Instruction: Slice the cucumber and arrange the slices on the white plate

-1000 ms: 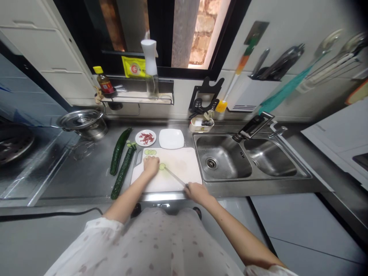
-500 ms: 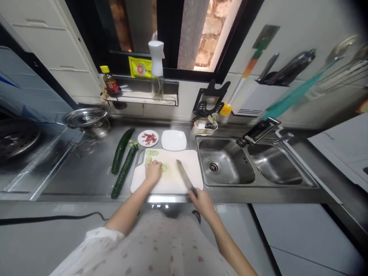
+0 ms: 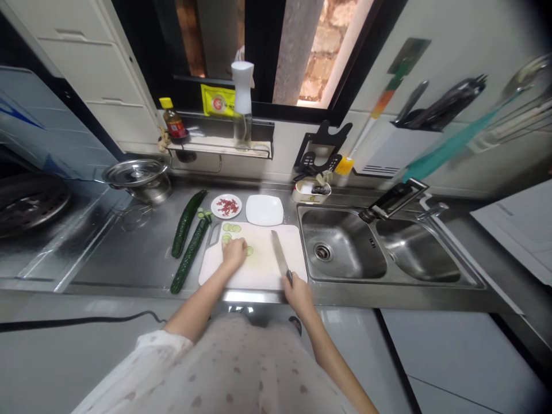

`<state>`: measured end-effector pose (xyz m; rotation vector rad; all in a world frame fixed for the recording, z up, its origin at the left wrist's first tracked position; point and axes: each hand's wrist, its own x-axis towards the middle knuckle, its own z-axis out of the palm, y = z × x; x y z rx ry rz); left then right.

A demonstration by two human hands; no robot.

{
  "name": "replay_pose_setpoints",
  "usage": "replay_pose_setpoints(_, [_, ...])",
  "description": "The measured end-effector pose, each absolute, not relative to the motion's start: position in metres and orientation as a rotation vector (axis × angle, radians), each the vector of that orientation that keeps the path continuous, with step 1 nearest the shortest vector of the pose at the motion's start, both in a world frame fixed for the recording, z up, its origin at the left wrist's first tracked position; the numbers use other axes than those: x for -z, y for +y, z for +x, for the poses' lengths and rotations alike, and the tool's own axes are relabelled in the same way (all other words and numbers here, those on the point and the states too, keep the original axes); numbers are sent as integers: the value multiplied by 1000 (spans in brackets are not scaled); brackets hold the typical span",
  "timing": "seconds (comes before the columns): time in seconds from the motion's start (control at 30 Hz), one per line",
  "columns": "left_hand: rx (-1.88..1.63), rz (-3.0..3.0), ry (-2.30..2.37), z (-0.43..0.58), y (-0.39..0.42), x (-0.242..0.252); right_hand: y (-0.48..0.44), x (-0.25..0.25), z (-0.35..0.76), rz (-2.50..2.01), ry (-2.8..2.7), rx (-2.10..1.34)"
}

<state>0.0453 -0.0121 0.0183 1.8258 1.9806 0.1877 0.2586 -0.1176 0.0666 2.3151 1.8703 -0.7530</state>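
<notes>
My right hand (image 3: pixel 299 293) is closed round the black handle of a kitchen knife (image 3: pixel 280 253). The blade points away from me over the right half of a white cutting board (image 3: pixel 259 275). On the board's left half, my left hand (image 3: pixel 235 253) has its fingers curled down onto cucumber slices (image 3: pixel 226 237), partly covering them. More thin slices (image 3: pixel 232 228) overlap in a row near the board's far left corner. A single cucumber slice (image 3: pixel 249 251) lies just right of my left hand.
Left of the board lie a whole cucumber (image 3: pixel 188 224) and a second cucumber (image 3: pixel 190 255), with small cut pieces by its far end. Behind the board stand a plate of chopped red bits (image 3: pixel 226 206) and a white square plate (image 3: pixel 264 210). A double sink (image 3: pixel 340 244) is at right.
The view has shifted slightly. The knife has turned a little, its blade now pointing more straight away from me. My left hand stays at the slices with little movement.
</notes>
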Motion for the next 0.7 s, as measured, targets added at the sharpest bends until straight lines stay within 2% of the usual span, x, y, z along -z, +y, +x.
replay_pose_setpoints(0.33, [-485, 1428, 2003, 23, -44, -10, -113, -61, 261, 2287, 1959, 825])
replay_pose_setpoints(0.7, [-487, 1374, 2221, -20, -52, -3, -111, -76, 254, 2168, 1947, 794])
